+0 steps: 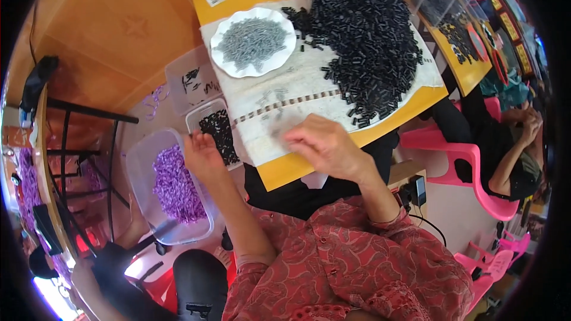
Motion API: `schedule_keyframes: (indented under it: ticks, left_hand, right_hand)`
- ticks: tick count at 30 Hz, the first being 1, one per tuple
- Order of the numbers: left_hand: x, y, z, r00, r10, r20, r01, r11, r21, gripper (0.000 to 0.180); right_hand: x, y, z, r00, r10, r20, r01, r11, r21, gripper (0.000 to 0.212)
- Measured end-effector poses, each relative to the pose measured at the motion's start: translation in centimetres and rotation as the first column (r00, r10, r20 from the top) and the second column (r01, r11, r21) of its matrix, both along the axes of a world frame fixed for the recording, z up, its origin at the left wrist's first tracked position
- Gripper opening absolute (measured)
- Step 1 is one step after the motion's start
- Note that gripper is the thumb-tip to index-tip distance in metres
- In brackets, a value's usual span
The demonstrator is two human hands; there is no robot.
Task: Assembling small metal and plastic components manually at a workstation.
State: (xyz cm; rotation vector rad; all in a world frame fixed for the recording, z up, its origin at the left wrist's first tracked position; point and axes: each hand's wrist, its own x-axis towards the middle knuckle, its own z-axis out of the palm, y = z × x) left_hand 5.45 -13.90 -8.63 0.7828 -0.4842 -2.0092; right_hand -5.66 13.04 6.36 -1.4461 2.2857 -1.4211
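My left hand (203, 156) hovers between a clear plastic tub of purple pieces (175, 187) and a small white basket (191, 120) of little black parts. Its fingers are loosely bent and apart, with nothing visible in them. Over the front edge of the table, my right hand (330, 147) has its fingers drawn together, partly blurred; whatever they may hold is hidden. Beyond it, a white cloth (262, 137) carries a scalloped white plate (217, 62) heaped with thin silvery metal pieces (253, 40). A large heap of short black tubes (372, 41) covers the right side.
The yellow table (273, 175) ends just before my lap. Another clear container (175, 86) stands on the floor beyond the basket. On the right, a person sits near a pink chair (458, 148); at lower left another person's arm (86, 285) shows beside a black-framed table.
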Motion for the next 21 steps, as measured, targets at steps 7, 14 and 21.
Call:
schedule_keyframes:
  ticks: [7, 14, 21]
  left_hand:
    - [-0.1, -0.5, -2.3, 0.989, -0.016, -0.144, 0.053, 0.964, 0.259, 0.023]
    - [-1.1, 2.4, 4.7, 0.999, 0.036, 0.019, -0.034, 0.996, -0.084, 0.023]
    - [-3.0, 8.4, 10.3, 0.991, -0.127, 0.041, 0.133, 0.961, -0.241, 0.025]
  right_hand:
    - [-0.3, -0.1, -2.3, 0.999, -0.017, -0.043, 0.018, 1.0, 0.016, 0.013]
    - [-5.9, 2.2, -3.9, 0.783, -0.431, -0.449, 0.523, 0.847, 0.098, 0.013]
    - [-8.3, 0.4, -4.5, 0.704, -0.357, -0.614, 0.597, 0.766, 0.239, 0.02]
